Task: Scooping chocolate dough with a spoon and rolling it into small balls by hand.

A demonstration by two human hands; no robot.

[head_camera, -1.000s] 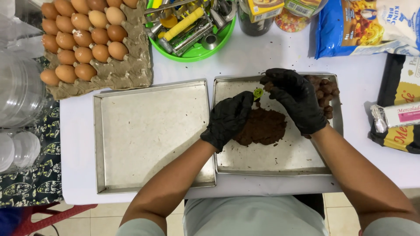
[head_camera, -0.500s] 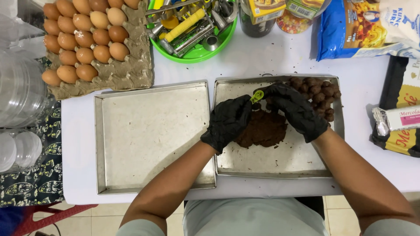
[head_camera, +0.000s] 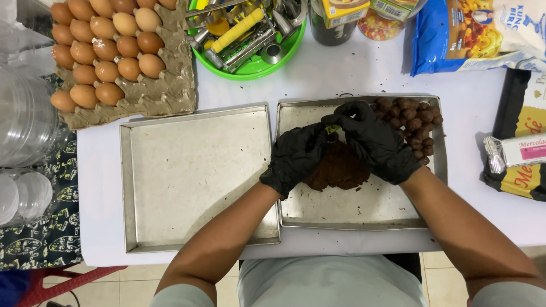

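Head view: both hands wear black gloves and meet over the right-hand metal tray (head_camera: 352, 213). The left hand (head_camera: 296, 159) lies with its fingers curled on the 9 o'clock side of a mound of dark brown dough (head_camera: 339, 167), touching it. The right hand (head_camera: 378, 142) comes in from 3 o'clock, its fingers bent inward toward the left hand at the mound's 12 o'clock edge. Between the two sets of fingertips shows a small yellow-green tool (head_camera: 331, 129); the fingers of both hands close around it, though which hand truly holds it I cannot tell, since the gloves hide most of it.

The dough sits near the middle of that tray, slightly toward 12 o'clock. At the tray's 1 to 2 o'clock corner lies a cluster of small brown dough balls (head_camera: 414, 122), just beside the right hand.

At 9 o'clock from the hands, touching the first tray's side, lies a second metal tray (head_camera: 193, 176) holding nothing. Both rest on a white surface (head_camera: 364, 74).

At 11 o'clock stands a cardboard carton of brown eggs (head_camera: 108, 51). At 12 o'clock is a green bowl (head_camera: 256, 65) filled with metal utensils. At 1 o'clock lies a blue packet (head_camera: 455, 40), and at 3 o'clock a foil-wrapped block (head_camera: 515, 150) rests on a dark package.
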